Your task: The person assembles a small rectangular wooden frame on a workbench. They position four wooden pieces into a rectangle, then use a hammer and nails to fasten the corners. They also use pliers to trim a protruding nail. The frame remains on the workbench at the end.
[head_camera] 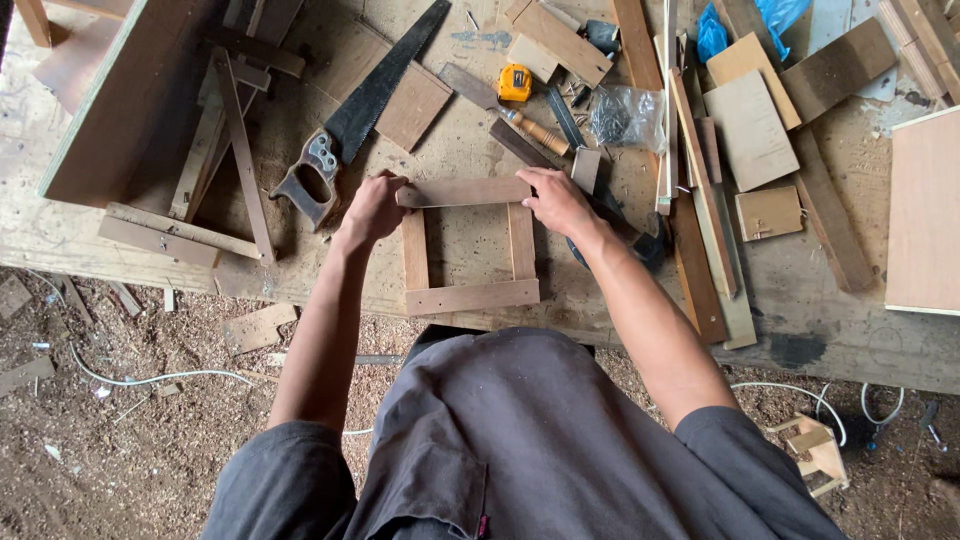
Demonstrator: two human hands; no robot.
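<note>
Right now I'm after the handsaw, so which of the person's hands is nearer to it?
Left. The left hand grips the wooden frame's top left corner, just beside the handsaw's handle. The right hand holds the frame's top right corner, farther away.

One square wooden frame made of four slats, one handsaw, one yellow tape measure, one chisel with a wooden handle, one clear bag of nails, one blue plastic bag
</note>
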